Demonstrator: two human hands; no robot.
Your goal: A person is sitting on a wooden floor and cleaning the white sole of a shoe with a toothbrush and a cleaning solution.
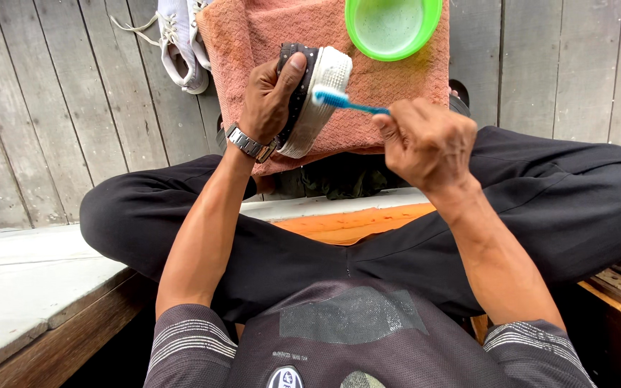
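A seated person's left hand (271,97) grips a white shoe (318,100) sole-up above a pink towel (397,79). The right hand (425,140) pinches a blue toothbrush (346,103) — bristles on the shoe's edge, apparently mid-scrub. Beyond the towel's far edge: a green bowl (357,36) — likely needed for re-wetting.

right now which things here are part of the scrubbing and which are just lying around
In use:
- left hand holding the shoe, sole turned up
- right hand holding the blue toothbrush, bristles on the sole
- pink towel under the work
- green bowl on the towel

Lying about:
- white sneaker on the planks
- orange board
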